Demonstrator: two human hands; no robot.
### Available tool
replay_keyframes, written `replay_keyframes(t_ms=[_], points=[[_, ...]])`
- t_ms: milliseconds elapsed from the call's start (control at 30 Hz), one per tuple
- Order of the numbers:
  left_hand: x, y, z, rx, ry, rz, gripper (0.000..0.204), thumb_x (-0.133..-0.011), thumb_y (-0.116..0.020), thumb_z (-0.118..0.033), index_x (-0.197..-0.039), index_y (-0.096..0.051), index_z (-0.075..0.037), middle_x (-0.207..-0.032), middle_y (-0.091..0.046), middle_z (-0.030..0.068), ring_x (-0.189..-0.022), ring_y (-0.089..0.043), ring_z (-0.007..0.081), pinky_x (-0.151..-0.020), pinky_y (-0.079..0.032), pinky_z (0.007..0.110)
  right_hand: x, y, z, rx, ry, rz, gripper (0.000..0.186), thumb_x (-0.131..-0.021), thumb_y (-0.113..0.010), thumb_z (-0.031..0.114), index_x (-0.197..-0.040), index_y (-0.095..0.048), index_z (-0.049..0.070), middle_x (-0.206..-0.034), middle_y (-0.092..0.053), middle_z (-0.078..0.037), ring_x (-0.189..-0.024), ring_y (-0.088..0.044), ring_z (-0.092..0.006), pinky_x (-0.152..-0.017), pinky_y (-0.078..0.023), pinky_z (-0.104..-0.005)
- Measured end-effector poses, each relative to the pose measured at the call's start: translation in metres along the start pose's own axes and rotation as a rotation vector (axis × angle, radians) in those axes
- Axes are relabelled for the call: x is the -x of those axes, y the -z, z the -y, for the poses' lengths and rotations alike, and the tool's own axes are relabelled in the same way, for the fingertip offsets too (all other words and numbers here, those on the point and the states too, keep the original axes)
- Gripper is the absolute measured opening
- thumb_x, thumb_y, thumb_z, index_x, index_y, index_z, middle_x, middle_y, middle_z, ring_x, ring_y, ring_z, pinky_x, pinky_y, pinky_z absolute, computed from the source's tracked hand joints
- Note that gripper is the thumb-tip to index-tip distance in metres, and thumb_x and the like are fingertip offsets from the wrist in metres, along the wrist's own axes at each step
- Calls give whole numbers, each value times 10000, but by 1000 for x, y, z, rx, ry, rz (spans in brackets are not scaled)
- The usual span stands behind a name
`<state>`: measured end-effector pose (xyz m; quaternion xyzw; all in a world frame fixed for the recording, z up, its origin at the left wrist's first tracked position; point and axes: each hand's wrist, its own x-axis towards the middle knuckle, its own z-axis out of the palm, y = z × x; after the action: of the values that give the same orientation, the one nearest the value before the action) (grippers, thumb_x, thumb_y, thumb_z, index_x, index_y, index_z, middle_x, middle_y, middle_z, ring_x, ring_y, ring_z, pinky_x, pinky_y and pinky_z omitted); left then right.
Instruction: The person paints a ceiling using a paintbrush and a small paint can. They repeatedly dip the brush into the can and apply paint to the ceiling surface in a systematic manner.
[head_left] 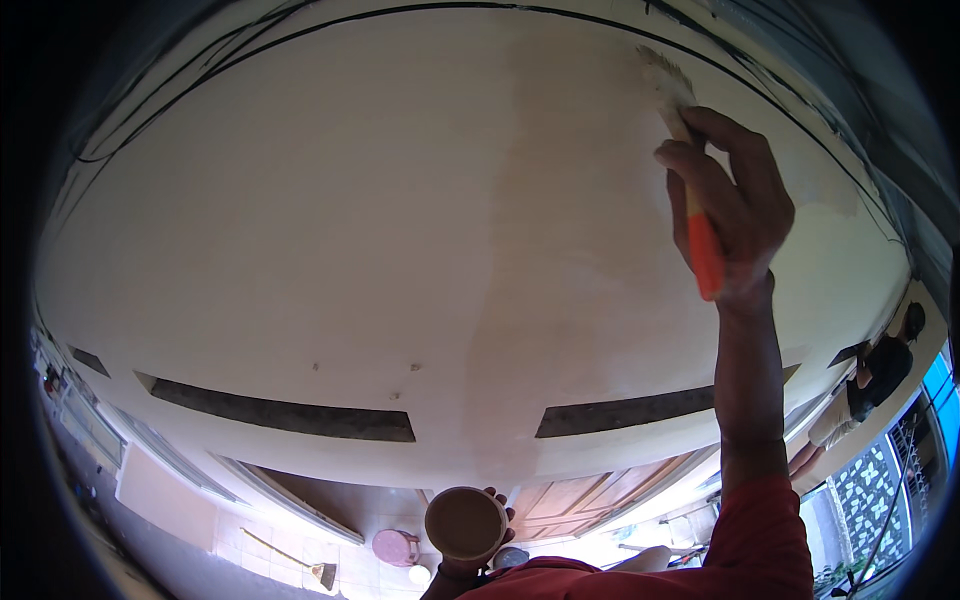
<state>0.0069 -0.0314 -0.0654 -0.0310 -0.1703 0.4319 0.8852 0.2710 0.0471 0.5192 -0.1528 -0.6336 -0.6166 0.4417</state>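
High on the right, my right hand (740, 185) grips a paintbrush (704, 245) with an orange-ended handle, its pale, worn bristles up against the wall (380, 230). Down at the lower edge, my left hand (503, 512) is wrapped round a round container (466, 522) filled with brownish liquid paint. A broad upright band on the wall (560, 200) looks darker and damper than the pale surface to its left. My palm and most left fingers are hidden behind the container.
Black cables (400, 12) run along the wall's top. Dark slots (290, 412) cut the wall above a wooden door (580, 505). Below are a pink stool (396, 547) and a broom (322, 574). Another person (880, 365) in dark top stands at far right.
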Motion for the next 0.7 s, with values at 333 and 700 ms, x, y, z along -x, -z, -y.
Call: replay_keyframes(t_ms=[333, 700], points=[[-11, 2, 7, 31, 23, 45, 912, -1058, -618, -652, -1666, -391, -11, -1629, -518, 244, -1504, -504, 503, -1167, -484, 717, -15, -59, 2, 275, 195, 65, 191, -703, -786, 173, -804, -625, 192, -992, -597, -26, -840, -618, -202, -697, -525, -349], [-25, -31, 12, -106, 51, -56, 755, -1054, -670, -535, -1595, -474, -46, -1517, -556, 175, -1404, -526, 404, -1065, -546, 634, 2, -12, 31, -521, -108, 9, 196, -755, -826, 29, -915, -780, 133, -1101, -758, -72, -928, -751, -210, -762, -618, -315]])
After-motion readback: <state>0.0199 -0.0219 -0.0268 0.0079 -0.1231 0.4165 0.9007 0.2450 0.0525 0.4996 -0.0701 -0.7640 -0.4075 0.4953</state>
